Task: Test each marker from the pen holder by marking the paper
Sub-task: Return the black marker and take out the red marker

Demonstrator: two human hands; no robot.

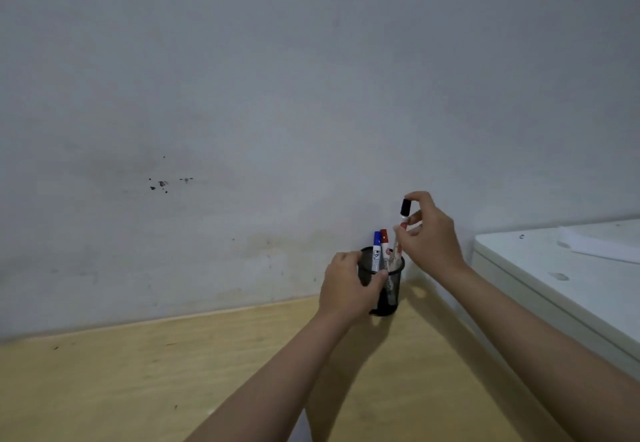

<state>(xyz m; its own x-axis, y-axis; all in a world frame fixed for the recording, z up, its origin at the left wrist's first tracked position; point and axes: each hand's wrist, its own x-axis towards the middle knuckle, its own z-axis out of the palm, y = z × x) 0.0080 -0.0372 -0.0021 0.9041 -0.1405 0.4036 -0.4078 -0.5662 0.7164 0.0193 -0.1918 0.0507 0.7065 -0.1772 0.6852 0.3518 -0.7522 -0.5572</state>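
With the left hand [349,286] wrapped around the pen holder [382,282], the right hand [429,237] pinches the black-capped marker [401,220] above it; a weak pinch may drop it.

Black mesh pen holder [391,289], blue-capped marker [377,238], red-capped marker [384,236], black-capped marker [405,207], yellow table [138,372]

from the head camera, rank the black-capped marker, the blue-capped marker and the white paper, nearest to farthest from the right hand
1. Black-capped marker: held in the right hand.
2. Blue-capped marker: in the pen holder, to its left.
3. White paper: far right, on the white surface.
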